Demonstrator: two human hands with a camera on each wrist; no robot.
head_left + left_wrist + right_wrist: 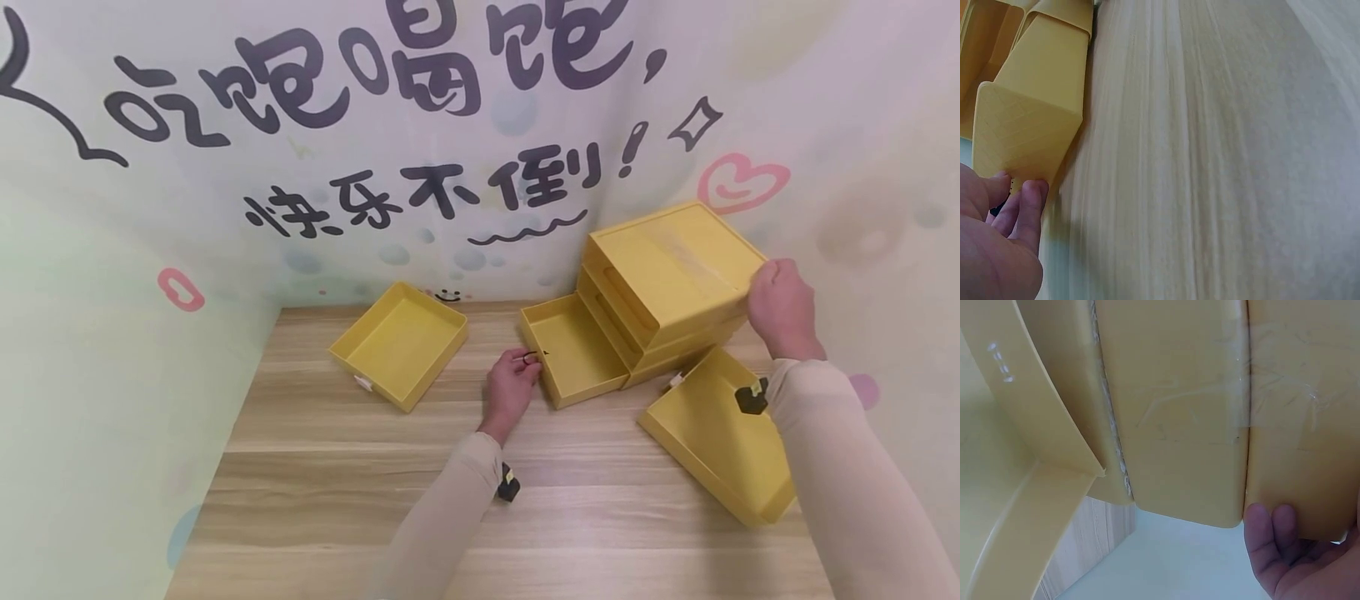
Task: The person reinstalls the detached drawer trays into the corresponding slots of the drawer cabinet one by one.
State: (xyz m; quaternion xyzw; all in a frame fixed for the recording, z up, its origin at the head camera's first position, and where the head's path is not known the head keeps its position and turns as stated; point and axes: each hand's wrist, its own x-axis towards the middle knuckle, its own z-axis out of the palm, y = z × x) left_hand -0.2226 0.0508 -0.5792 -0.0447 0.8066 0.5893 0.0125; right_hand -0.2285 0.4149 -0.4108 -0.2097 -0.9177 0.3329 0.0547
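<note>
A yellow drawer unit (693,258) of stacked tiers stands at the back right of the table. Its bottom drawer (581,350) is slid out to the left, while the slots above hold no drawers. My left hand (512,390) is at that drawer's front, thumb and fingers pinching a small dark pull (1001,206) mostly hidden by them. At the unit's upper right corner, my right hand (783,308) grips the edge. Its fingers (1260,534) bend around the end of the top tier; part of that hand is out of frame.
One loose yellow drawer (401,346) lies on the wooden table (322,500) to the left. A second loose drawer (712,433) lies under my right forearm, close against the unit. A printed curtain or wall (450,258) rises behind the table.
</note>
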